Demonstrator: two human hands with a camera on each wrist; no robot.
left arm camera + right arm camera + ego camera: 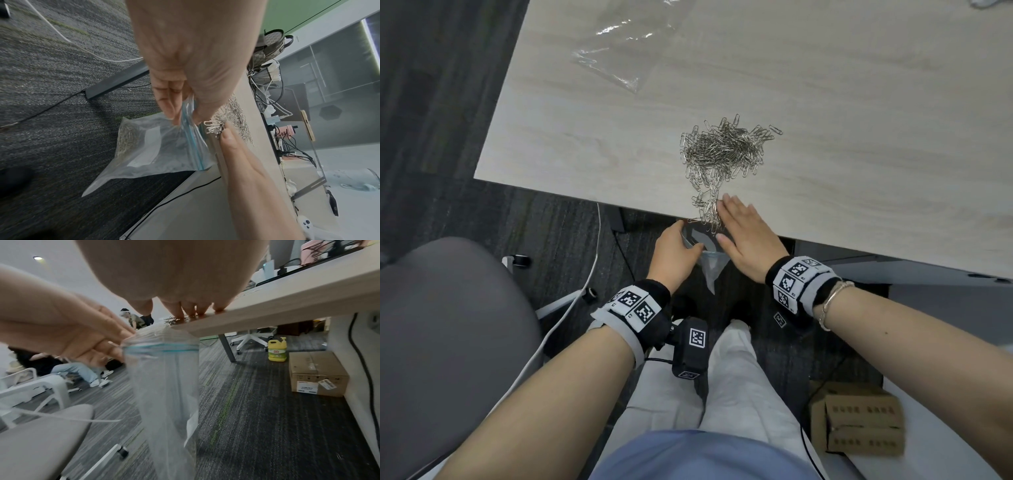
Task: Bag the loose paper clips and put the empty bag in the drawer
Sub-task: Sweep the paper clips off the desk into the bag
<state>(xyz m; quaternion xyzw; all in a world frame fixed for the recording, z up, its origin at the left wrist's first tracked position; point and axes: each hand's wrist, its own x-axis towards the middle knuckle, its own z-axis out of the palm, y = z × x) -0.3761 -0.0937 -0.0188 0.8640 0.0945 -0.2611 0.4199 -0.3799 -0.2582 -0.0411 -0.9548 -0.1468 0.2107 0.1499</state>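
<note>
A heap of silver paper clips point(726, 147) lies on the pale wooden desk point(842, 113), trailing down to its front edge. My left hand point(674, 251) pinches the blue-striped rim of a clear zip bag point(156, 146) just below that edge; the bag point(166, 382) hangs open with some clips in its bottom. My right hand point(743, 229) lies flat on the desk edge, straight fingers point(188, 309) against a bunch of clips point(214, 128) above the bag mouth. A second, empty clear bag point(616, 48) lies flat at the desk's far left.
A grey chair point(448, 325) stands to my left, with a white cable point(585, 274) over the dark carpet. Cardboard packs point(859, 421) lie at my lower right. Under the desk stand a cardboard box point(316, 373) and a yellow jug point(277, 350).
</note>
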